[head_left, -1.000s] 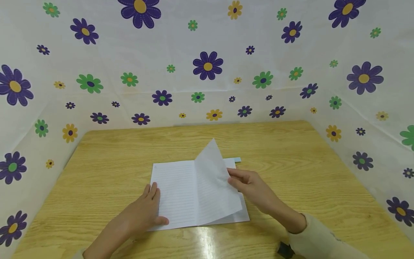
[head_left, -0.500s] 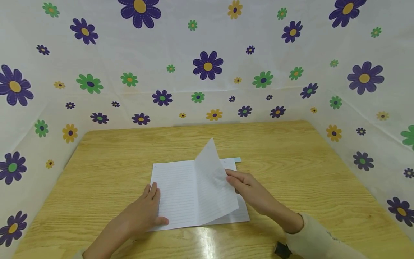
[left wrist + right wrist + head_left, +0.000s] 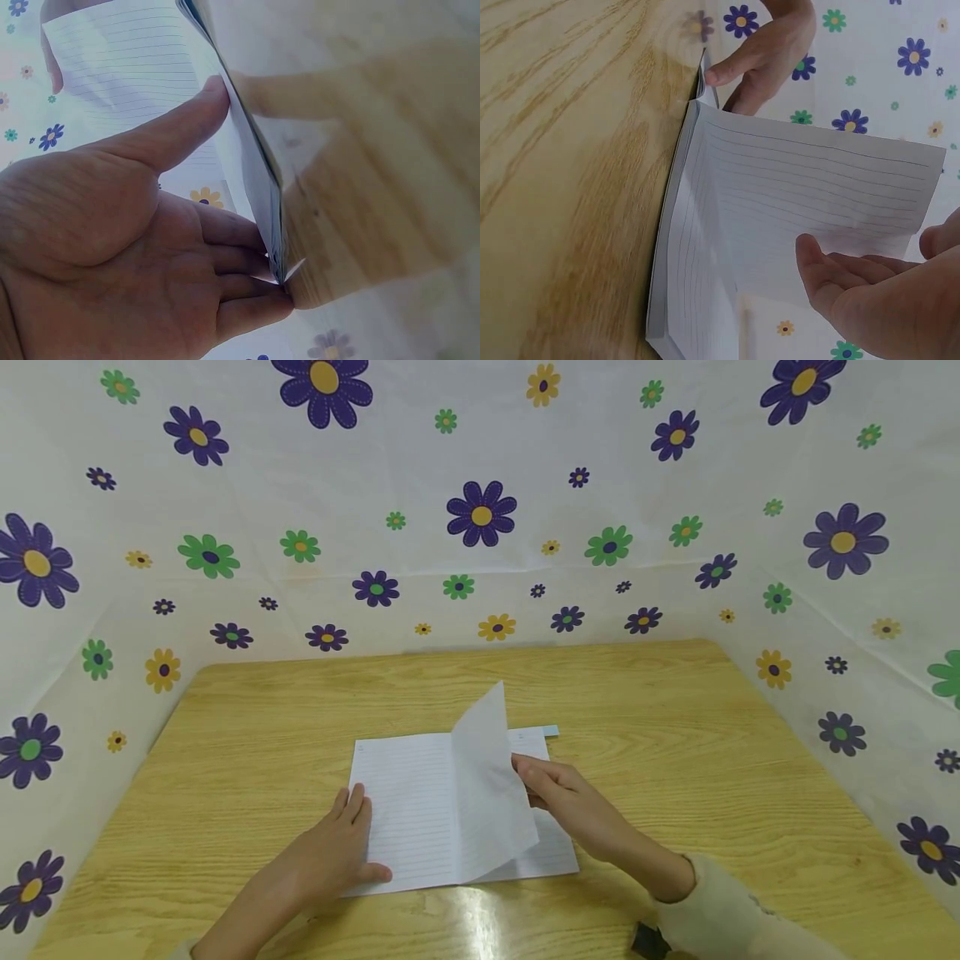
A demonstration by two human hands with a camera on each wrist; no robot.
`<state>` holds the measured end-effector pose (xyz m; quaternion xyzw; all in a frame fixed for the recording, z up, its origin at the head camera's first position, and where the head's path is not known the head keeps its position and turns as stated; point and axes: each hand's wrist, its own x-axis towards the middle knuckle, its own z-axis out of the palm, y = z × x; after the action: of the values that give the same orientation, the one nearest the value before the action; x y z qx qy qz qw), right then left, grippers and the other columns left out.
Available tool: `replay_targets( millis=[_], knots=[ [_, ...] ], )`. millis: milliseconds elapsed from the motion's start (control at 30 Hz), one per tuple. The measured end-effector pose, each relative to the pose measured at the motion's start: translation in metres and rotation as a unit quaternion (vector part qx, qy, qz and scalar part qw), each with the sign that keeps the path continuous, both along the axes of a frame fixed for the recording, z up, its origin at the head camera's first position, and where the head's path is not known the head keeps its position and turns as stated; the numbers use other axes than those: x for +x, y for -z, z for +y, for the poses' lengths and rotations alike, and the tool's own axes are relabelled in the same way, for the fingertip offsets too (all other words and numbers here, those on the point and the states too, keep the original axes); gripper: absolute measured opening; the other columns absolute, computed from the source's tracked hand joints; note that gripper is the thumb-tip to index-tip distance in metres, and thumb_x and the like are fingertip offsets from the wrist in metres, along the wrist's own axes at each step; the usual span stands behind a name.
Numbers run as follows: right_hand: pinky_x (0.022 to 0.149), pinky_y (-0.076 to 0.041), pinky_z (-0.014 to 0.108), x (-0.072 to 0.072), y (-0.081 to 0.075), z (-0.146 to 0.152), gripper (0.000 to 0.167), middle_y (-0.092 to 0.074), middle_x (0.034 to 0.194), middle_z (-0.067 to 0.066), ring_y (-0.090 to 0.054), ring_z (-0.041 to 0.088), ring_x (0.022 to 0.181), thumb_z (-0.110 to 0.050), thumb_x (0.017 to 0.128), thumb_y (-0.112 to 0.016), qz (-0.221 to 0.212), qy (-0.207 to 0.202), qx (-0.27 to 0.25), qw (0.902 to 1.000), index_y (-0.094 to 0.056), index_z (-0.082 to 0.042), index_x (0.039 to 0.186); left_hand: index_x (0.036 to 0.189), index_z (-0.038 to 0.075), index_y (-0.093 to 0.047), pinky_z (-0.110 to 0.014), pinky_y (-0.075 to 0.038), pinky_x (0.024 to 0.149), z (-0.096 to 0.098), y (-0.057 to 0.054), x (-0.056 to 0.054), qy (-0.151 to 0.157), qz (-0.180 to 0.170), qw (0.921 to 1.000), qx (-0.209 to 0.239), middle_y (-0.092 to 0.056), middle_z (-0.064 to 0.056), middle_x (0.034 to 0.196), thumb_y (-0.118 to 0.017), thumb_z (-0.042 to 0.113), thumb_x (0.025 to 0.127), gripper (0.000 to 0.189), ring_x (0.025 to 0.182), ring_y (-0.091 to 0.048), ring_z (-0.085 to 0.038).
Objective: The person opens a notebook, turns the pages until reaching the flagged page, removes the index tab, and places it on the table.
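A lined notebook (image 3: pixel 403 810) lies spread on the table, one page (image 3: pixel 491 793) lifted from its right half and curving upright. My right hand (image 3: pixel 577 802) holds that page by its outer edge. In the right wrist view, the fingers (image 3: pixel 832 277) of this hand touch the page's underside, with the thumb by the edge. My left hand (image 3: pixel 330 847) rests along the notebook's left edge with fingers extended. The left wrist view shows its thumb (image 3: pixel 195 124) against the page margin and its other fingertips at the notebook's edge.
A pale blue tab (image 3: pixel 551 731) sticks out at the notebook's top right. Near the right sleeve (image 3: pixel 731 893) is a small black object (image 3: pixel 648 941). The wooden table (image 3: pixel 300 702) is enclosed by flower-patterned white cloth (image 3: pixel 337 502) at the back and sides.
My right hand has moved left, carrying the page's outer edge leftward and more upright. More of the page beneath shows. My left hand has stayed in place.
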<state>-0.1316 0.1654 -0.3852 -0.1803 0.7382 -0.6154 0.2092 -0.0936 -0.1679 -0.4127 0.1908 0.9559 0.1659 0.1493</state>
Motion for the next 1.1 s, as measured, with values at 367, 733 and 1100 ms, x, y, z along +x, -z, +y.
replay_targets(
  millis=[367,733,1100],
  knots=[
    [0.114,-0.043,0.047,0.002,0.005,-0.007,0.052,-0.036,0.163,0.020,-0.043,0.036,0.143,-0.028,0.113,-0.040,0.017,-0.009,0.017,0.9997,-0.042,0.005,0.154,0.147,-0.025,-0.031,-0.065,-0.030,0.115,-0.001,0.000,0.000,-0.013,-0.017,0.9998,0.001,-0.018,-0.045,0.157,-0.080,0.043,0.089,0.101,0.148,-0.017,-0.059],
    [0.105,-0.051,0.046,-0.002,0.009,-0.019,0.044,-0.053,0.153,0.008,-0.056,0.027,0.132,-0.014,0.111,-0.038,0.043,-0.045,-0.004,0.9980,-0.052,-0.004,0.151,0.146,-0.022,-0.037,-0.068,-0.035,0.111,-0.004,-0.004,0.000,-0.020,-0.010,0.9997,-0.007,-0.023,-0.043,0.158,-0.083,0.041,0.087,0.097,0.147,-0.020,-0.059],
    [0.099,-0.051,0.036,-0.001,0.017,-0.024,0.050,-0.051,0.155,0.009,-0.065,0.031,0.114,-0.001,0.104,-0.033,0.128,-0.060,0.050,0.9887,-0.051,-0.001,0.151,0.145,-0.018,-0.044,-0.069,-0.040,0.106,-0.008,-0.004,0.002,-0.028,0.010,0.9994,-0.015,-0.030,-0.039,0.157,-0.077,0.046,0.091,0.090,0.146,-0.025,-0.057]
  ],
)
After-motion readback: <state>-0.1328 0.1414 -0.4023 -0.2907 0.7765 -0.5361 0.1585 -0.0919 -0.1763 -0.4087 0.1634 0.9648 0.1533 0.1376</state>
